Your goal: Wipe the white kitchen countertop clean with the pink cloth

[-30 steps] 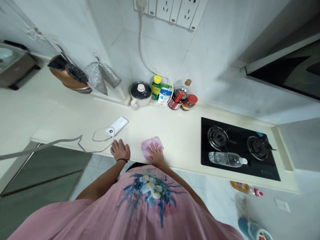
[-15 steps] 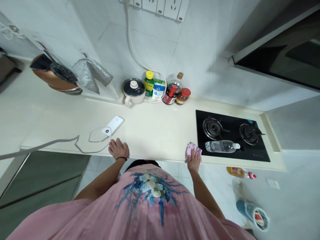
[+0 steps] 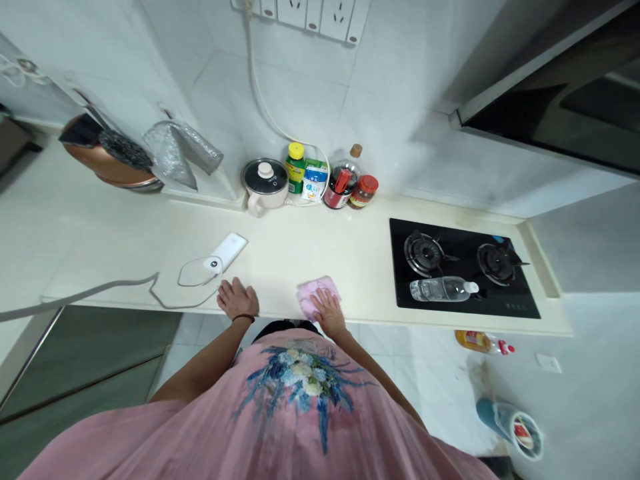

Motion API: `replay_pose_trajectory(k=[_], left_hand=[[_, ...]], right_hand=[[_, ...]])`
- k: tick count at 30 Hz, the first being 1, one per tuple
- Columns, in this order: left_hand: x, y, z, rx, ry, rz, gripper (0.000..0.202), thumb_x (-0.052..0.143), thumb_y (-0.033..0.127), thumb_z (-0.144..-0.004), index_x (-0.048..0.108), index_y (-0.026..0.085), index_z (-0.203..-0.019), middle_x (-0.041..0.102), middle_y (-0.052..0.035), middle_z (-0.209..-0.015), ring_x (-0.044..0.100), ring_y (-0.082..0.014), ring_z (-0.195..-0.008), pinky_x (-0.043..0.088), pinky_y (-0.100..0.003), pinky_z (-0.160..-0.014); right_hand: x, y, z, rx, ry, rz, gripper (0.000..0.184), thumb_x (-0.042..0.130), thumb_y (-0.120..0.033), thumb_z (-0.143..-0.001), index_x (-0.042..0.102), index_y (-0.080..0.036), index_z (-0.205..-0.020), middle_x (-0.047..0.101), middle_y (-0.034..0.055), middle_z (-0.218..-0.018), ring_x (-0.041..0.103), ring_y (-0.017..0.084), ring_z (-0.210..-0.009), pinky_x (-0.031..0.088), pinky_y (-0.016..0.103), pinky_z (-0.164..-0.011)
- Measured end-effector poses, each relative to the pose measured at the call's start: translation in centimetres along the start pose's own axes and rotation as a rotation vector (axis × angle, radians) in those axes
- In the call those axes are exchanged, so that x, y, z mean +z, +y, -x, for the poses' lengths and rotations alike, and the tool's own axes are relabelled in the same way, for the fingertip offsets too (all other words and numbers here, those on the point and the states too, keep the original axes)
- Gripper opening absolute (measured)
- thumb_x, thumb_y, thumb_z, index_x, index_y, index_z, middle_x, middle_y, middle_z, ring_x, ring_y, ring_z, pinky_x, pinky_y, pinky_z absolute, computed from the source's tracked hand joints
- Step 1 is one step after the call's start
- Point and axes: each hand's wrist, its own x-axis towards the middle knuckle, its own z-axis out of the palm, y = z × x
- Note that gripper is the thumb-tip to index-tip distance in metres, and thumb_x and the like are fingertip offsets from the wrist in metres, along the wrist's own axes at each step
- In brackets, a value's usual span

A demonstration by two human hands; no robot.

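My right hand [image 3: 327, 309] lies flat on a pink cloth [image 3: 311, 294] and presses it onto the cream countertop [image 3: 320, 253] near the front edge. My left hand [image 3: 237, 298] rests palm down on the counter edge, fingers spread, holding nothing. It wears a dark bracelet at the wrist. A white power bank [image 3: 227, 251] with a grey cable [image 3: 165, 287] lies just beyond the left hand.
A black gas hob [image 3: 463, 267] sits to the right with a clear plastic bottle [image 3: 440, 289] lying on it. A small lidded pot [image 3: 265, 181] and several jars and bottles [image 3: 333, 180] stand by the wall. A copper pan [image 3: 107, 160] is far left. Bottles stand on the floor at right.
My right hand swept the pink cloth right to the hob's edge, then back left to the middle of the counter. The left hand stayed put.
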Motion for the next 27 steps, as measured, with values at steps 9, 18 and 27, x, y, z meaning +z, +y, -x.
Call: replay_pose_trajectory(k=[9, 18, 27], left_hand=[[-0.2, 0.2, 0.1, -0.005, -0.006, -0.003, 0.068, 0.047, 0.039, -0.105, 0.044, 0.010, -0.167, 0.026, -0.0256, -0.179, 0.017, -0.0395, -0.168, 0.015, -0.063, -0.134], [0.1, 0.2, -0.1, -0.018, 0.009, 0.000, 0.067, 0.046, 0.040, -0.105, 0.047, 0.009, -0.165, 0.029, -0.0257, -0.178, 0.020, -0.0391, -0.167, 0.016, -0.062, -0.134], [-0.1, 0.9, 0.0, -0.050, 0.013, -0.034, 0.066, 0.046, 0.038, -0.105, 0.048, 0.010, -0.165, 0.030, -0.0247, -0.178, 0.021, -0.0373, -0.168, 0.018, -0.061, -0.134]], right_hand=[[0.2, 15.2, 7.9, 0.643, 0.363, 0.034, 0.071, 0.020, -0.047, -0.108, 0.036, -0.020, -0.173, 0.030, 0.0158, -0.181, 0.022, 0.036, -0.168, 0.028, 0.062, -0.130], [2.9, 14.3, 9.0, 0.553, 0.423, 0.123, 0.070, 0.026, -0.040, -0.107, 0.037, -0.013, -0.171, 0.028, 0.0198, -0.180, 0.023, 0.035, -0.166, 0.032, 0.060, -0.129], [-4.8, 22.1, -3.2, 0.561, 0.408, 0.031, 0.076, 0.021, -0.045, -0.106, 0.031, -0.012, -0.174, 0.029, 0.0204, -0.180, 0.024, 0.038, -0.166, 0.027, 0.064, -0.131]])
